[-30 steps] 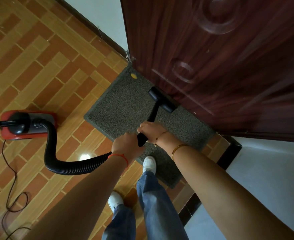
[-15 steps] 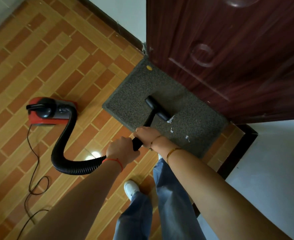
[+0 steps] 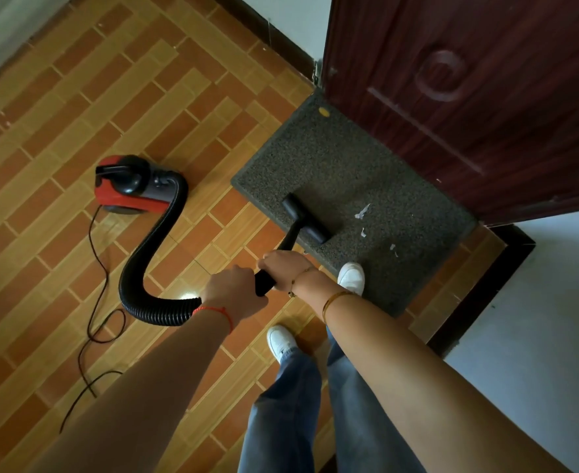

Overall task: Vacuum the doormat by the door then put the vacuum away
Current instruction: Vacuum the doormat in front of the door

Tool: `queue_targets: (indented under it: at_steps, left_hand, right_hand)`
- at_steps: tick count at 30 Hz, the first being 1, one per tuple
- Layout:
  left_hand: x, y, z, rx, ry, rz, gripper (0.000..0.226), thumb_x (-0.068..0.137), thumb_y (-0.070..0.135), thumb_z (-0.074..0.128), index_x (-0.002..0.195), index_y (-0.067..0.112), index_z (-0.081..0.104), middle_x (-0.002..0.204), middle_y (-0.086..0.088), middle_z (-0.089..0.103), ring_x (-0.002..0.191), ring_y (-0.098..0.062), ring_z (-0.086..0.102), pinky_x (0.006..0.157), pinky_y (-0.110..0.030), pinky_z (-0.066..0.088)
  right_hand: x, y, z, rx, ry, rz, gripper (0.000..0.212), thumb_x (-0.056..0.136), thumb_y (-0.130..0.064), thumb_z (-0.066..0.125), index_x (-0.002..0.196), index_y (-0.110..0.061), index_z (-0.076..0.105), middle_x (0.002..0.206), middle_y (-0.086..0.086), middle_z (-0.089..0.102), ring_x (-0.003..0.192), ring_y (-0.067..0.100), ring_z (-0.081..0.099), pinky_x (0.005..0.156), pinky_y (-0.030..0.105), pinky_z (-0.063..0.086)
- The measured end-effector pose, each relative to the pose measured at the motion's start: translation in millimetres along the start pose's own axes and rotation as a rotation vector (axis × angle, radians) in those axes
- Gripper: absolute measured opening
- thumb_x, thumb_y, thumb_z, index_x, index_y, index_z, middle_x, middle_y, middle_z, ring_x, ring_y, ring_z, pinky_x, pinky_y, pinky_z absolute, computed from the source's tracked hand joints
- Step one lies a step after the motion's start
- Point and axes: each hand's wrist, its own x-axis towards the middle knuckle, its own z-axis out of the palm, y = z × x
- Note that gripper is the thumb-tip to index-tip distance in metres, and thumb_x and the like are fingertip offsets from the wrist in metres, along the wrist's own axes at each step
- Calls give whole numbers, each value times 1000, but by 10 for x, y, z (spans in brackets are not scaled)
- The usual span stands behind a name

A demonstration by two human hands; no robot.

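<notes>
Both hands, left hand (image 3: 235, 290) and right hand (image 3: 286, 268), are gripping the black wand (image 3: 264, 283). Its nozzle (image 3: 304, 218) is resting on the grey doormat (image 3: 349, 172), near paper scraps (image 3: 363, 211).

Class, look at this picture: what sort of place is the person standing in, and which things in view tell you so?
Most likely a home entryway. A dark wooden door stands at a grey doormat on a brick-patterned tile floor, and a red canister vacuum sits nearby.

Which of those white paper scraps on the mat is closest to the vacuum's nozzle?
The middle scrap, just right of the nozzle; the biggest scrap lies nearer the door, the third farther right.
</notes>
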Motion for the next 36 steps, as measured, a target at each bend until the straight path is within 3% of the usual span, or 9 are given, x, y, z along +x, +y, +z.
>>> queue_targets:
  at_steps: [7,12,36]
  left_hand:
    - [-10,22,19,18,22,10,21,84,37,55,92,18,62,69,5,52,53,-11,50,44,-23,36]
    - [137,232,-49,0,22,24,17,84,34,54,87,18,60,67,4,53,52,-11,49,41,-23,34]
    - [1579,1915,-1435,-145,10,67,12,85,28,54,80,18,58,66,4,54,52,-11,50,42,-23,35]
  right_hand:
    - [-30,2,31,2,28,18,21,89,-2,54,108,-10,58,109,8,62,100,26,63,65,33,48]
    - [-69,261,-7,-22,67,41,23,88,1,54,108,-11,59,111,7,61,101,25,63,74,36,55]
    - [-23,2612,-1183,-82,42,132,18,90,-5,56,106,-10,59,113,7,58,109,25,58,83,40,54]
